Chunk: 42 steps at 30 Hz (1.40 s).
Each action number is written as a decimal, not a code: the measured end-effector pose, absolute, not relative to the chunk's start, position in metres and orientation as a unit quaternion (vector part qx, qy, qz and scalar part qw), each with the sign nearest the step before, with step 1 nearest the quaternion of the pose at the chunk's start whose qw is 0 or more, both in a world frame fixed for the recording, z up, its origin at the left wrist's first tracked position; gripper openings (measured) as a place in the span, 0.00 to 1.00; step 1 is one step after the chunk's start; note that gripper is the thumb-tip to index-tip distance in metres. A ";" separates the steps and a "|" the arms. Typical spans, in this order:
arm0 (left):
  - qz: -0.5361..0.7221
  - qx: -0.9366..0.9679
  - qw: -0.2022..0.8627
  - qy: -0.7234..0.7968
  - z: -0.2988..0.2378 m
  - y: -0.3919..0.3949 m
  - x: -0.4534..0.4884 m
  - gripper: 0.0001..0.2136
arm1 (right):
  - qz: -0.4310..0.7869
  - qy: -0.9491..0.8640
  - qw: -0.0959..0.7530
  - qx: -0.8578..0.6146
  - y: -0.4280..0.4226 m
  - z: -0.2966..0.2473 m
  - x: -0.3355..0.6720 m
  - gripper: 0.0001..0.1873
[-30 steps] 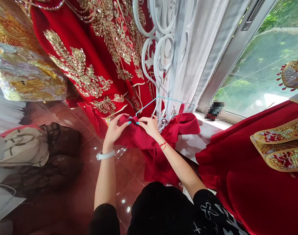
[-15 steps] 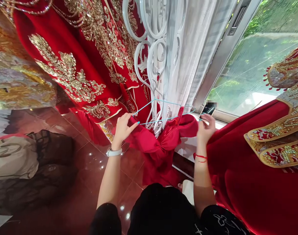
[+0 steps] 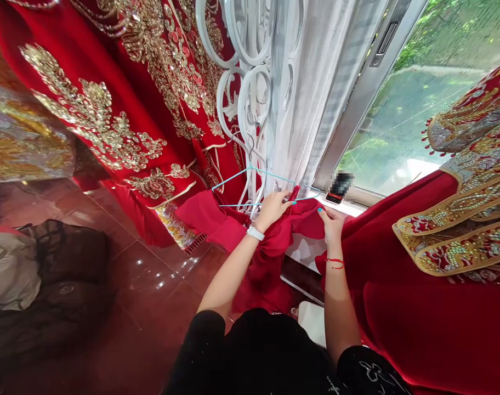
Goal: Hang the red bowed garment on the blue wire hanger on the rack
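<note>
A plain red garment (image 3: 270,247) hangs from a thin light-blue wire hanger (image 3: 250,171) hooked on a white scrolled metal rack (image 3: 250,93). My left hand (image 3: 274,207), with a white band at the wrist, is pinched on the garment's right shoulder strap near the hanger's right end. Just to its right, my right hand (image 3: 331,222), with a red thread on the wrist, is closed on the red cloth below that end. The garment's left shoulder (image 3: 200,211) hangs free.
A red gown with gold embroidery (image 3: 122,104) hangs at the left, another red embroidered gown (image 3: 447,263) at the right. White curtain (image 3: 316,82) and a window sill with a small dark device (image 3: 341,185) lie behind. Bags (image 3: 36,263) sit on the glossy red floor tiles.
My left hand let go of the garment's left shoulder and crossed to the right strap. My right hand came back from the sill to the cloth. The view shifted right.
</note>
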<state>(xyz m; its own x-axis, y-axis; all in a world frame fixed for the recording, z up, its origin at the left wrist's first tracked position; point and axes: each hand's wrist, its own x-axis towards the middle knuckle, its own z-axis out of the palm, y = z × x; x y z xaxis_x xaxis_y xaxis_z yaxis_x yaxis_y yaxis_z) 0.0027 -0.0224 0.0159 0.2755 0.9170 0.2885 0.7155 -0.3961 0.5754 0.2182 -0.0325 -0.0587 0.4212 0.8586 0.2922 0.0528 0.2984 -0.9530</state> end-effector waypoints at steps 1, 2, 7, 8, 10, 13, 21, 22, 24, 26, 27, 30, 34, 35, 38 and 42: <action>0.302 0.771 0.170 0.535 0.015 -0.022 0.004 0.16 | 0.282 -0.418 0.691 -0.517 -0.031 -0.059 0.220 0.21; 0.306 0.765 0.171 0.540 0.014 -0.023 0.005 0.16 | 0.263 -0.394 0.710 -0.522 -0.028 -0.058 0.221 0.22; 0.315 0.758 0.177 0.543 0.016 -0.032 0.001 0.16 | 0.204 -0.385 0.748 -0.501 -0.008 -0.028 0.218 0.20; 0.317 0.757 0.178 0.543 0.016 -0.033 0.001 0.16 | 0.198 -0.409 0.741 -0.494 -0.005 -0.018 0.215 0.19; 0.317 0.758 0.181 0.541 0.018 -0.034 0.002 0.16 | 0.194 -0.486 0.708 -0.474 -0.003 0.003 0.207 0.16; 0.302 0.763 0.179 0.542 0.021 -0.034 0.004 0.12 | 0.192 -0.619 0.632 -0.426 -0.010 0.027 0.193 0.11; 0.341 0.740 0.166 0.556 0.016 -0.030 0.015 0.12 | 0.117 -0.629 0.619 -0.455 -0.024 0.042 0.160 0.11; 0.366 0.738 0.169 0.541 0.015 -0.033 0.014 0.13 | 0.120 -0.627 0.619 -0.457 -0.026 0.041 0.160 0.11; 0.432 0.731 0.163 0.502 0.011 -0.042 0.012 0.14 | 0.123 -0.611 0.631 -0.463 -0.033 0.036 0.163 0.10; 0.473 0.724 0.139 0.482 0.007 -0.055 0.011 0.15 | 0.124 -0.570 0.657 -0.477 -0.043 0.028 0.168 0.10; 0.476 0.723 0.128 0.483 0.004 -0.061 0.013 0.17 | 0.131 -0.547 0.670 -0.485 -0.050 0.023 0.171 0.10; 0.472 0.716 0.126 0.498 -0.006 -0.070 0.018 0.18 | 0.172 -0.502 0.680 -0.506 -0.066 0.007 0.173 0.11; 0.501 0.681 0.211 0.491 -0.017 -0.053 0.019 0.11 | 0.226 -0.501 0.655 -0.518 -0.076 -0.009 0.173 0.11; 0.503 0.672 0.245 0.485 -0.018 -0.047 0.018 0.10 | 0.230 -0.497 0.654 -0.522 -0.077 -0.011 0.174 0.11; 0.512 0.646 0.329 0.461 -0.018 -0.041 0.013 0.07 | 0.223 -0.471 0.663 -0.537 -0.077 -0.015 0.179 0.11; 0.531 0.641 0.335 0.442 -0.007 -0.069 -0.003 0.10 | 0.219 -0.461 0.672 -0.537 -0.078 -0.015 0.182 0.12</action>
<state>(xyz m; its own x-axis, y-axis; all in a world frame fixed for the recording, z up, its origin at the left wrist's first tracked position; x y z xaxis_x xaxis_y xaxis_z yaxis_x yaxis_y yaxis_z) -0.0027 -0.0695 -0.0073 0.0457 0.9222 0.3840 0.2113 -0.3846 0.8986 0.1818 -0.0783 -0.0152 0.4793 0.7894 0.3835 0.2005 0.3270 -0.9235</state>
